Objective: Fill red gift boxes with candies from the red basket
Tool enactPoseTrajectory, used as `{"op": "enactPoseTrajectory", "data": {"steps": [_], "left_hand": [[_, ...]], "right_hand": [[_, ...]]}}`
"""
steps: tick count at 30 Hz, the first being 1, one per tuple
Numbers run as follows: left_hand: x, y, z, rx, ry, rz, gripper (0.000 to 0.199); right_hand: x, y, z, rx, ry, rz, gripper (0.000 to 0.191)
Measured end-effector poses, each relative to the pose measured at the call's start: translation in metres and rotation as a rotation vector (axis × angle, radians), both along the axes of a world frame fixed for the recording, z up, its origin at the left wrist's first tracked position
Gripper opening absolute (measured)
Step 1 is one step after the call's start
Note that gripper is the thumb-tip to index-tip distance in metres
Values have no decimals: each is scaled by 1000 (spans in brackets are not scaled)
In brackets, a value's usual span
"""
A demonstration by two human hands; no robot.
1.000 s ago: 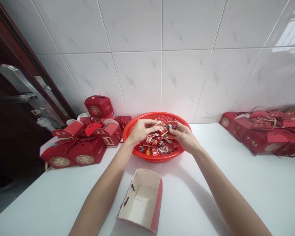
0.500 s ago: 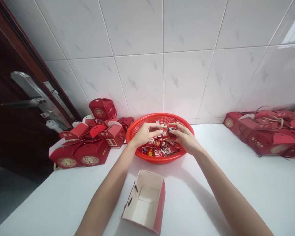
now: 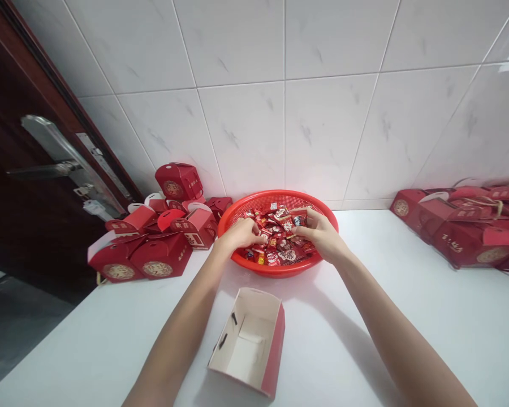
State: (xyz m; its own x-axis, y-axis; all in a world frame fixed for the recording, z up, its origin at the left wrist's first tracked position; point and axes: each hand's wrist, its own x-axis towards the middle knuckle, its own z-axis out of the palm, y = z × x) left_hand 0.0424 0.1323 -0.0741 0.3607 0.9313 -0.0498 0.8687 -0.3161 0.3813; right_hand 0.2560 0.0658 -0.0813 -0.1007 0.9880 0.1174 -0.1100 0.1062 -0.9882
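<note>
A round red plastic basket (image 3: 280, 272) against the wall holds many wrapped candies (image 3: 286, 255), mostly red. Over its left side is my left hand (image 3: 245, 233), its fingers curled together at a red and white wrapped candy. My right hand (image 3: 319, 232) reaches in from the right, and a dark wrapped candy (image 3: 298, 220) shows between its thumb and fingers. In front of the basket lies a red cardboard box (image 3: 275, 353) with its open top towards me. Its pale inside, with two dark slots in the left wall, has nothing in it.
Closed red gift boxes (image 3: 161, 254) are stacked on the left of the white table (image 3: 343, 350). More red boxes (image 3: 462, 232) stand along the right. A tiled wall (image 3: 241, 135) rises behind, and a dark door (image 3: 25, 226) with a metal handle is at the left.
My left hand has moved down and left, away from my right hand, to the candies on the basket's left. My right hand has barely moved. The view has shifted slightly.
</note>
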Motion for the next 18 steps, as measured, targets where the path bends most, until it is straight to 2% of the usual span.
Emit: {"op": "enactPoseTrajectory", "data": {"steps": [2, 4, 8, 10, 12, 16, 18], "left_hand": [[-1, 1, -2, -77, 3, -47, 24], [0, 0, -3, -111, -81, -99, 24], [3, -1, 2, -126, -450, -169, 24], [3, -2, 7, -108, -602, -147, 30], [1, -3, 11, -69, -671, -115, 32], [-6, -2, 14, 34, -679, -65, 29], [-10, 1, 12, 35, -668, -26, 28]], "right_hand": [[0, 0, 0, -4, -8, -10, 38], [0, 0, 0, -6, -6, -18, 38], [-1, 1, -1, -2, -5, -29, 42], [-1, 0, 0, 2, 8, -32, 41], [-2, 0, 1, 0, 16, -29, 39], [-4, 0, 2, -11, 6, -33, 37], [-4, 0, 2, -21, 6, -41, 35]]}}
